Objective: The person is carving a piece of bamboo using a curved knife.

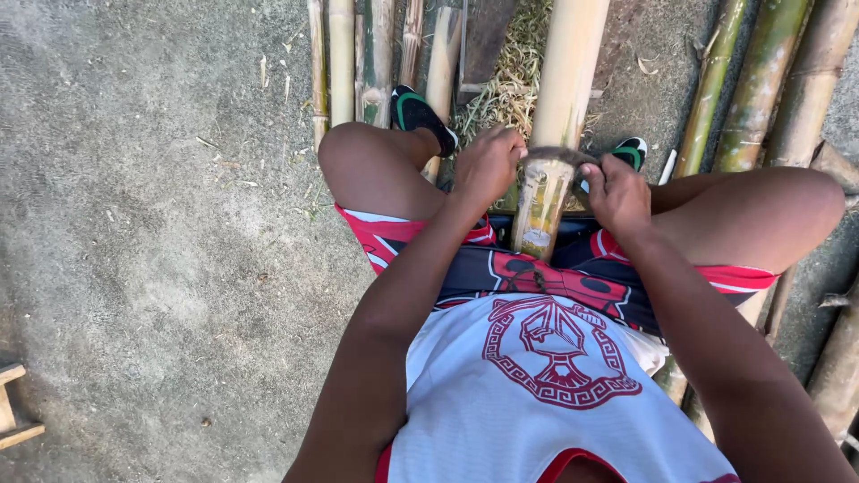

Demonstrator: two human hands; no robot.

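A thick pale bamboo pole (567, 80) runs from the top of the view down between my knees, its near end greenish and scraped. A curved dark blade (553, 155) lies across the pole. My left hand (488, 165) grips the blade's left end and my right hand (616, 192) grips its right end. Both fists are closed tight on it, one on each side of the pole. I sit with my legs spread, in red shorts and a white shirt.
Several more bamboo poles (759, 85) lie at the right and others (342, 58) at the upper left. Straw-like shavings (510, 85) pile beside the pole. Bare concrete ground (152, 233) spreads to the left, with a wooden piece (13, 407) at the left edge.
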